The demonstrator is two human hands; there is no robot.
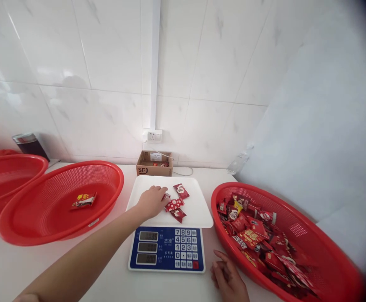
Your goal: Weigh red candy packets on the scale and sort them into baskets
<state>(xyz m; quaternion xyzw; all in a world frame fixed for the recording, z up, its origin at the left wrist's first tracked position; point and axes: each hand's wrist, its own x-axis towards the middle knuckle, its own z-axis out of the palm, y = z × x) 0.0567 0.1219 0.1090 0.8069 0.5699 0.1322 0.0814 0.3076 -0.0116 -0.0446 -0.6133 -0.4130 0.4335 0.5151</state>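
My left hand (151,202) reaches over the white pan of a digital scale (198,209), its fingers curled onto one of the small red candy packets (174,204) lying there. Two more red packets (181,191) lie beside it on the pan. The scale's blue front panel (167,248) has three displays and a keypad. My right hand (228,277) rests on the table beside the scale, fingers loosely bent, holding nothing, next to the rim of a red basket (327,260) full of several red candy packets (258,235).
A red mesh basket (44,226) on the left holds one red-and-yellow packet (84,200). Another red basket (0,176) sits at the far left. A small cardboard box (154,163) stands against the tiled wall under a socket (153,136). A dark container (28,144) is at back left.
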